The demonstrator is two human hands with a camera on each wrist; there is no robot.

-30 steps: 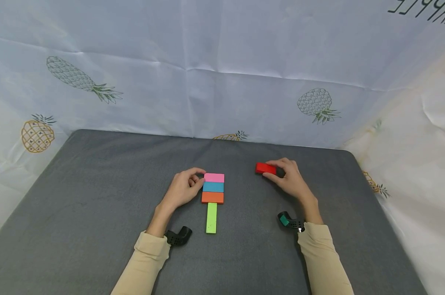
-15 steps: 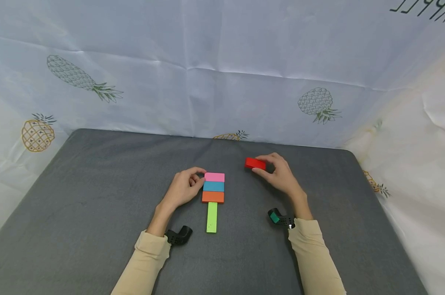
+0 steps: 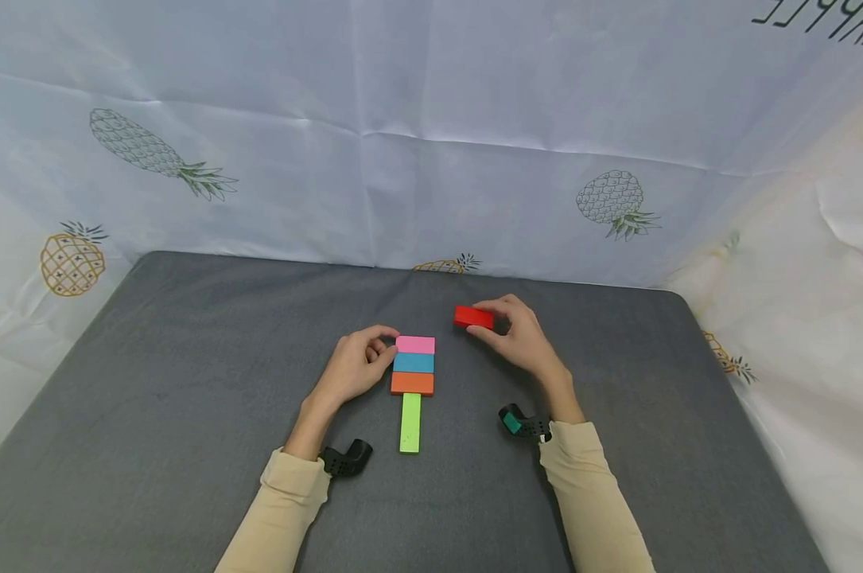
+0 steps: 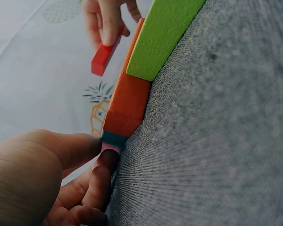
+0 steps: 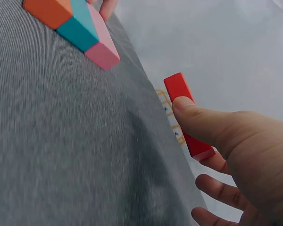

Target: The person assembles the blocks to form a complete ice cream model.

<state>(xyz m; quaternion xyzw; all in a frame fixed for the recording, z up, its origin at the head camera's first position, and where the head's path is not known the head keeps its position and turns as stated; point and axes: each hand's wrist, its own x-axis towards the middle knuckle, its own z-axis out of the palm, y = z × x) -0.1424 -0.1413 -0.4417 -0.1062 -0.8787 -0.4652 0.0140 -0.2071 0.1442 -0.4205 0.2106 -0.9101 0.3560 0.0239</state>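
Note:
My right hand [image 3: 513, 338] pinches a red block [image 3: 472, 317] by its right end, thumb on the near side and fingers on the far side. The block is held above the table, apart from the others; the right wrist view shows the thumb across the red block [image 5: 178, 87]. My left hand [image 3: 355, 366] pinches the left end of a pink block [image 3: 416, 344] with thumb and index finger, the thumb also close to the blue block [image 3: 413, 363]. Below these lie an orange block [image 3: 412, 383] and, lengthwise, a lime green block [image 3: 410, 423], all touching in a column.
The blocks lie on a grey cloth-covered table [image 3: 223, 358]. Behind it hangs a pale cloth [image 3: 316, 183] printed with pineapples, meeting the table's far edge. Each wrist wears a black camera mount; the left mount [image 3: 347, 458] sits low near the green block.
My right hand has carried the red block leftward and slightly farther from me, closer to the pink block. The left hand and the column of blocks have stayed in place.

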